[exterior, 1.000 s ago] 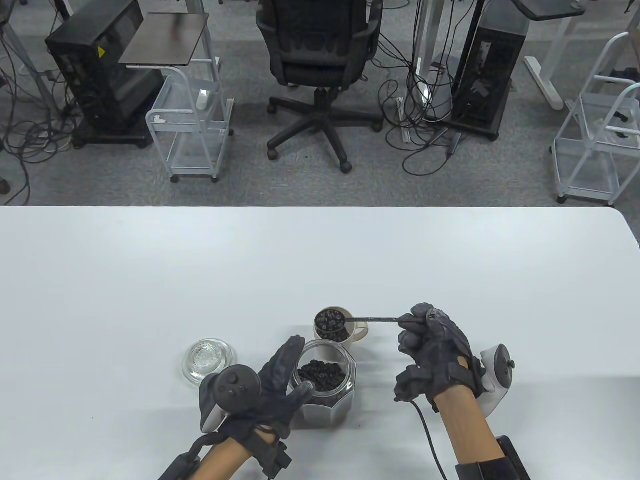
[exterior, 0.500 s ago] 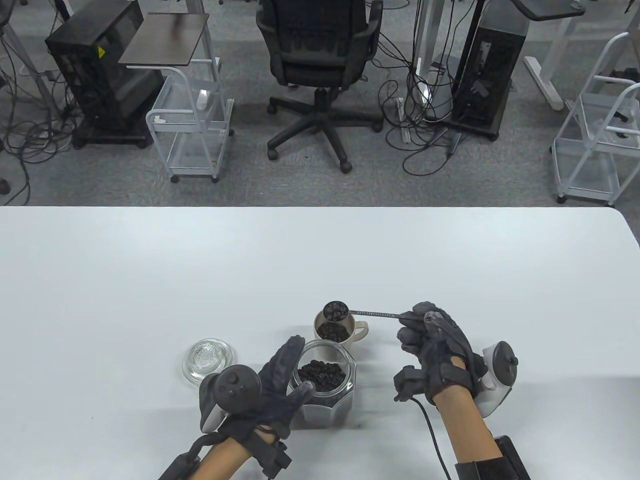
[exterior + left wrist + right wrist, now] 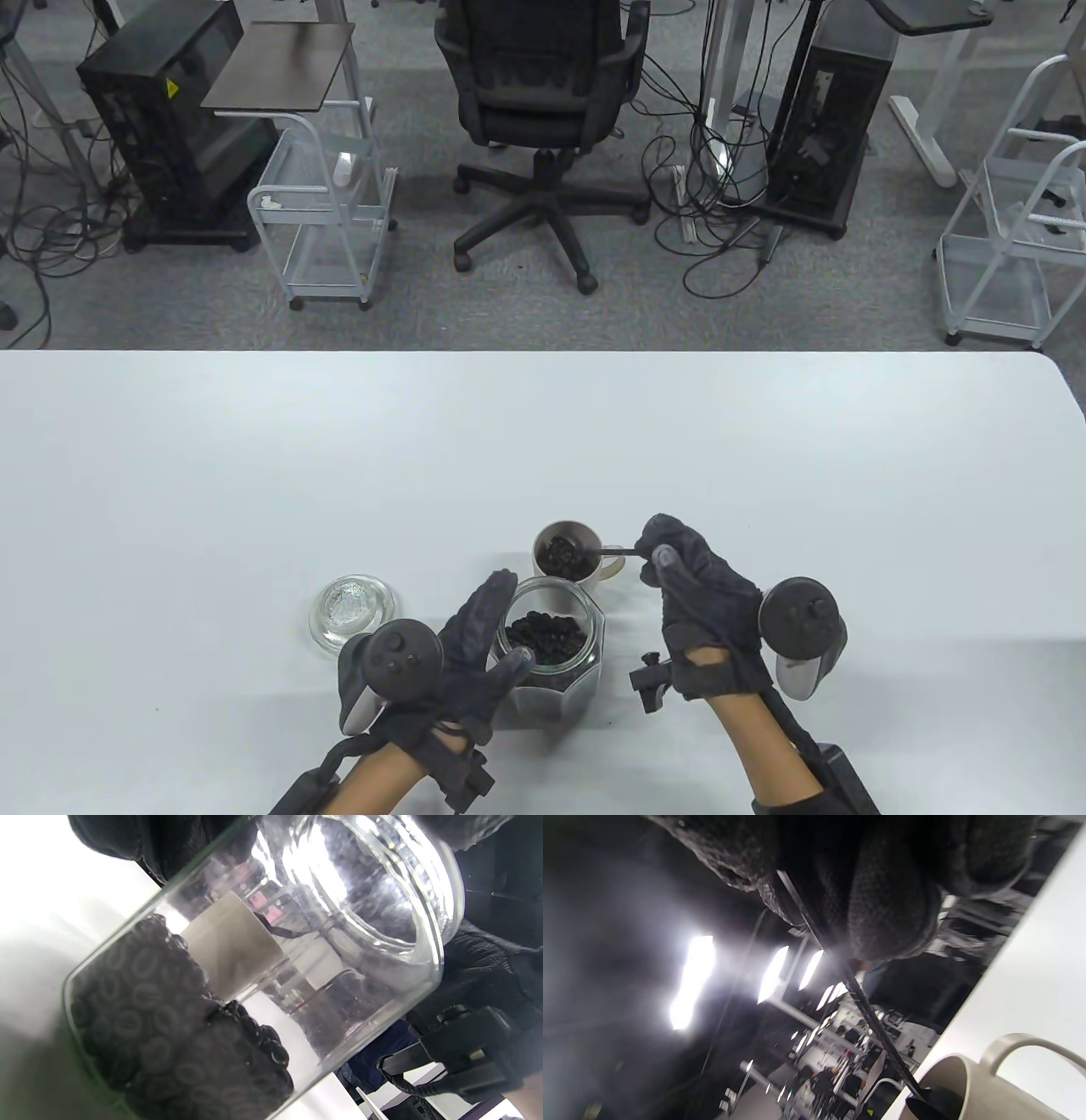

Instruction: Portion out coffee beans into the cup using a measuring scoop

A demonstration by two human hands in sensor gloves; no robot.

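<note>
Two gloved hands are seen at the near edge of the white table (image 3: 254,475), and most of what differs from half a second ago lies on the right. Going from the left, a glass lid (image 3: 351,613) lies flat on the table, where it was before. Just right of it, the left hand (image 3: 450,662) has not moved: its fingers are stretched up along the left side of the glass jar (image 3: 553,649) and its thumb is curled against the jar's near rim, so the jar is held upright. In the left wrist view the jar (image 3: 254,984) is seen from close by, with coffee beans (image 3: 169,1035) heaped in its lower part. Just behind the jar stands the beige cup (image 3: 567,556), partly filled with beans, its handle pointing right. The scoop (image 3: 594,552), which hung above the cup's far rim half a second ago, has been lowered, and its bowl now sits inside the cup's mouth; whether beans are left in it cannot be told. The right hand (image 3: 696,586) has been brought leftward, close to the cup, and rolled over, so that its back and the tracker (image 3: 802,624) now face up. Its fingers are curled and pinched on the end of the scoop's thin handle. In the right wrist view the handle (image 3: 865,1005) is seen running from the fingertips (image 3: 891,916) down into the cup (image 3: 971,1086).
</note>
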